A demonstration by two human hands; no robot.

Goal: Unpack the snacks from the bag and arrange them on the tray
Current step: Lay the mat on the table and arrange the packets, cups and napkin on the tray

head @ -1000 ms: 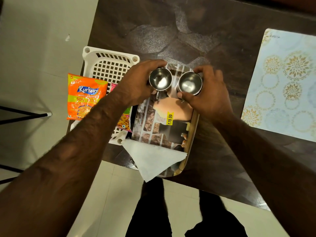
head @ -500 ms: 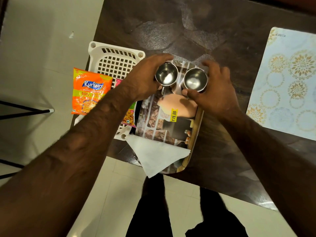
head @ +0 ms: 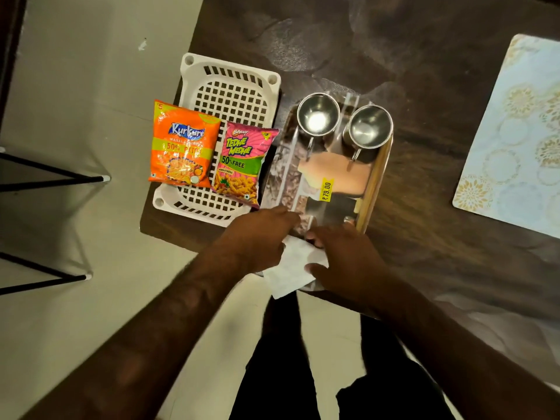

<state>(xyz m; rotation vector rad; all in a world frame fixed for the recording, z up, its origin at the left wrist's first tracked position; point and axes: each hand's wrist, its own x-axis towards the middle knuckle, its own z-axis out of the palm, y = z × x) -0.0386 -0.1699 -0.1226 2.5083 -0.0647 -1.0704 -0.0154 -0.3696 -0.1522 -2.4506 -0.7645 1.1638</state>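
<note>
An orange Kurkure packet (head: pixel 181 147) and a pink Tedhe Medhe packet (head: pixel 241 165) lie side by side on a white perforated tray (head: pixel 230 92). Right of it sits a printed serving tray (head: pixel 374 183) with a yellow price sticker. Two steel cups (head: pixel 318 116) (head: pixel 369 128) stand free at its far end. A white napkin (head: pixel 291 271) lies at the tray's near end, hanging over the table edge. My left hand (head: pixel 257 234) grips the napkin's left edge. My right hand (head: pixel 342 259) pinches its right side between thumb and fingers. No bag is in view.
The dark wooden table (head: pixel 333 40) carries a floral placemat (head: pixel 521 140) at the right. Black metal legs (head: pixel 51 177) stand on the pale floor to the left. My legs in dark trousers are below the table's near edge.
Both hands have let go of the two steel cups and drawn back to the near end of the tray, where they now hold the napkin. The cups stay at the far end.
</note>
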